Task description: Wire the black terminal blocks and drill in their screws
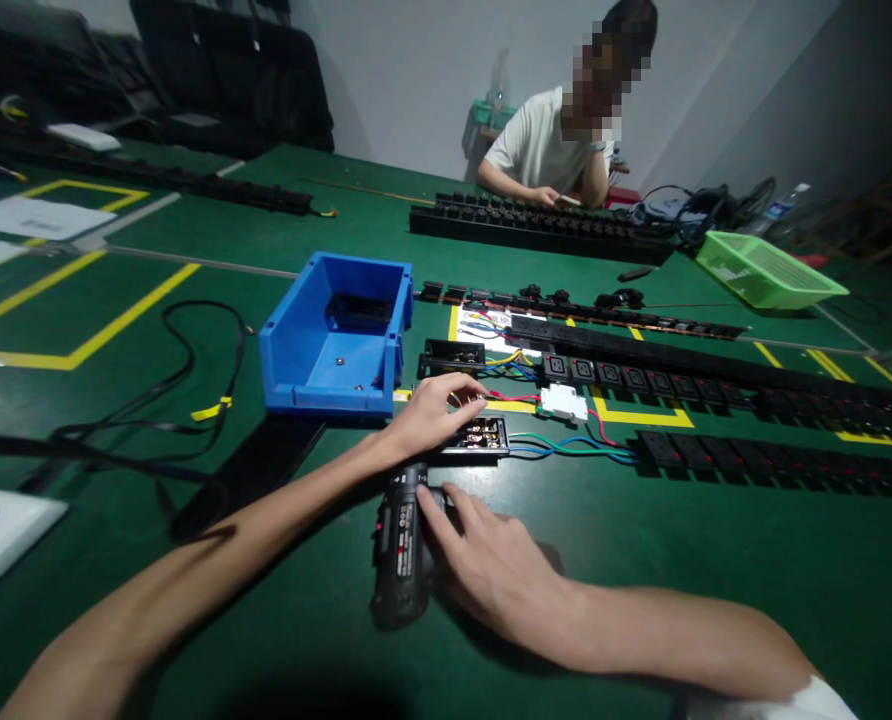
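Observation:
My left hand (440, 412) is pinched, thumb and forefinger closed at the end of a red wire (517, 398) that runs to a small white circuit breaker (564, 403). Just below those fingertips is a black terminal box (483, 437) with brass-coloured contacts, from which green and blue wires (566, 446) lead to a black socket strip (716, 458). My right hand (495, 565) is curled over a black cordless screwdriver (401, 555) lying on the table; its palm side is hidden. A second terminal box (452, 356) sits farther back.
A blue bin (326, 400) with a few small parts stands left of the boxes. Black cables (191, 370) lie farther left. More socket strips (656, 385) stretch right. Across the green table (326, 580) a person (528, 150) sits behind black strips, near a green basket (768, 280).

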`<action>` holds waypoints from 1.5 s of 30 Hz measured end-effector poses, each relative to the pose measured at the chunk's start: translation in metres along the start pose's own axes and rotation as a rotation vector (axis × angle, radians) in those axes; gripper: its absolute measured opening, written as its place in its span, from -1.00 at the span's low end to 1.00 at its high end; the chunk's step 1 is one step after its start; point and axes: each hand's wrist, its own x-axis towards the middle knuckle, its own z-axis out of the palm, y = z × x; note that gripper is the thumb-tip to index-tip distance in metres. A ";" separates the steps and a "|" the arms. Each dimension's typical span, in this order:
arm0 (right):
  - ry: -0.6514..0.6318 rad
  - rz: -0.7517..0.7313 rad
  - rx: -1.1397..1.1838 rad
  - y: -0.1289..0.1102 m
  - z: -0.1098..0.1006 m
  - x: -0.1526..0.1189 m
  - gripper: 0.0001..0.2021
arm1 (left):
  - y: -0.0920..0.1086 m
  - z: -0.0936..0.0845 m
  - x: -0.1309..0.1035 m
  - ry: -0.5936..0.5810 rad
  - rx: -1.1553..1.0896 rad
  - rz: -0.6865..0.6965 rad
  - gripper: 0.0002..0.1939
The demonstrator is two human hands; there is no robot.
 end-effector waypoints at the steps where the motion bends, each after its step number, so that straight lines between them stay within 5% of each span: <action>1: -0.005 0.003 -0.002 0.000 0.001 0.001 -0.19 | 0.000 0.000 0.000 -0.002 -0.008 -0.004 -0.79; 19: -0.033 -0.071 0.145 0.011 -0.013 -0.007 -0.30 | -0.010 -0.001 -0.002 -0.052 0.102 0.024 -0.82; 23: 0.072 -0.124 0.156 0.048 -0.029 -0.002 -0.53 | -0.013 0.000 -0.003 -0.122 0.139 0.026 -0.83; 27: 0.337 0.101 0.003 0.119 -0.036 0.016 -0.63 | -0.016 0.001 -0.003 -0.134 0.155 0.030 -0.83; 31: 0.309 0.246 -0.073 0.175 -0.025 0.035 -0.70 | -0.018 0.002 -0.003 -0.146 0.159 0.037 -0.85; 45: 0.199 0.347 -0.042 0.190 -0.012 0.048 -0.68 | -0.014 0.000 -0.006 -0.196 0.251 0.026 -0.86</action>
